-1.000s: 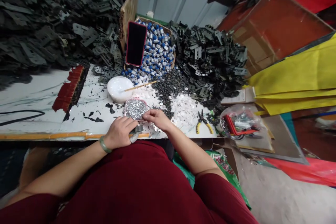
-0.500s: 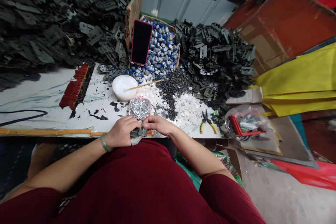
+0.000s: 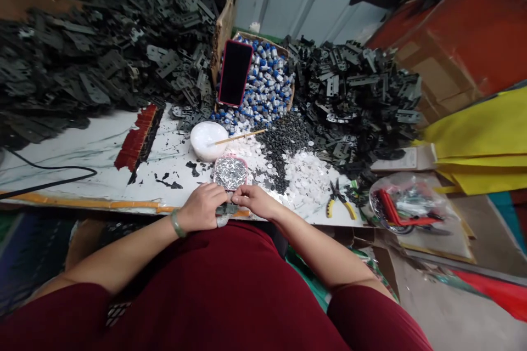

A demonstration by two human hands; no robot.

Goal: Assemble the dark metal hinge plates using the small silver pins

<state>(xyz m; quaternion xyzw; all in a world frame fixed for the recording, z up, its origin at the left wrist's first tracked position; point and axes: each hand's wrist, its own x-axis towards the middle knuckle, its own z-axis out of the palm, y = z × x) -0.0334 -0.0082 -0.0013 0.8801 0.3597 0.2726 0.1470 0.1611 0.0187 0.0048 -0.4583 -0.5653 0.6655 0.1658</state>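
At the table's front edge my left hand (image 3: 203,206) is closed around a dark grey plastic part (image 3: 225,209), partly hidden by the fingers. My right hand (image 3: 253,199) meets it from the other side, thumb and fingers pinched at the part's top; whatever is between them is too small to make out. Just beyond the hands stands a pink-rimmed tub (image 3: 246,176) full of small silvery metal pins. Behind it sits a white bowl (image 3: 202,137) holding something white, with a thin wooden stick (image 3: 241,137) laid across its rim.
A phone (image 3: 235,73) leans against a box of blue-and-silver small motors (image 3: 269,74). Dark plastic parts are heaped left (image 3: 107,66) and right (image 3: 346,88). Small black pieces (image 3: 288,137), white discs (image 3: 307,173) and yellow-handled pliers (image 3: 340,200) lie to the right.
The view has shifted, so the whole scene sits further right and slightly lower. Both hands stay together at the grey part, with little visible change in their grip.
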